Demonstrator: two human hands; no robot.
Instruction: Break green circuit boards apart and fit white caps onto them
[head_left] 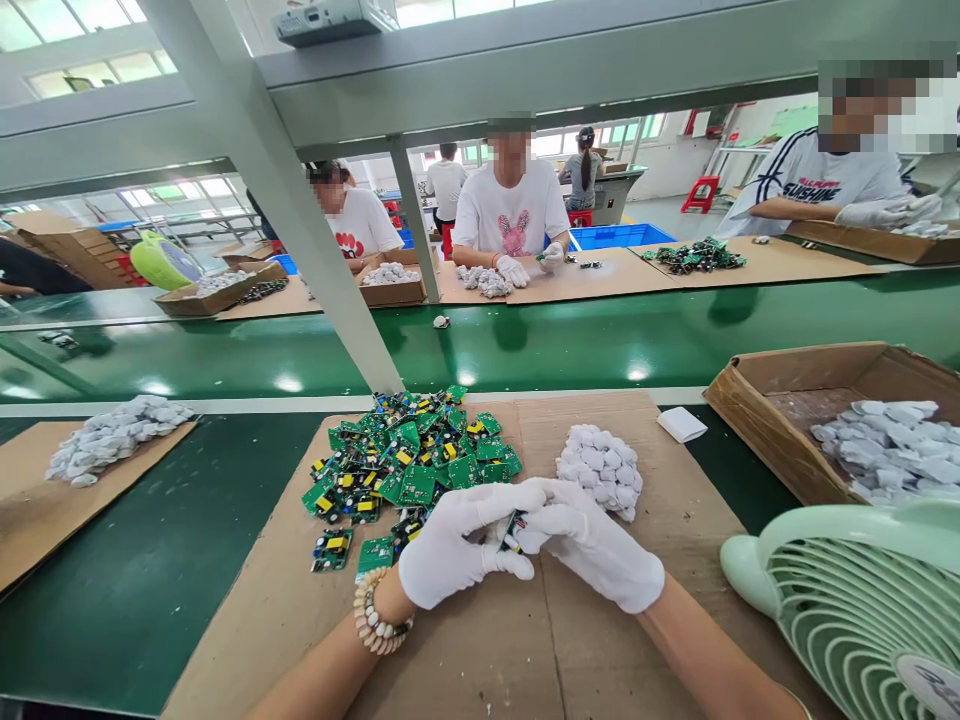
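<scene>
In the head view my left hand (pixel 454 548), in a white glove, is closed around one side of a small circuit board (pixel 514 531). My gloved right hand (pixel 604 553) meets it from the other side, its fingers pressed on the same board. Most of the board is hidden by the gloves; whether a white piece is also between the fingers I cannot tell. Just beyond my left hand lies a heap of green circuit boards (pixel 420 483) with yellow and black parts. A pile of small white pieces (pixel 598 468) sits behind my right hand.
Cardboard sheeting (pixel 480 650) covers the bench under my hands. A green fan (pixel 862 600) stands at the right, before a cardboard box (pixel 780 425) of white pieces. A folded white paper (pixel 682 424) lies nearby. Across the green conveyor (pixel 562 345), several people work. A slanted post (pixel 300 220) rises ahead.
</scene>
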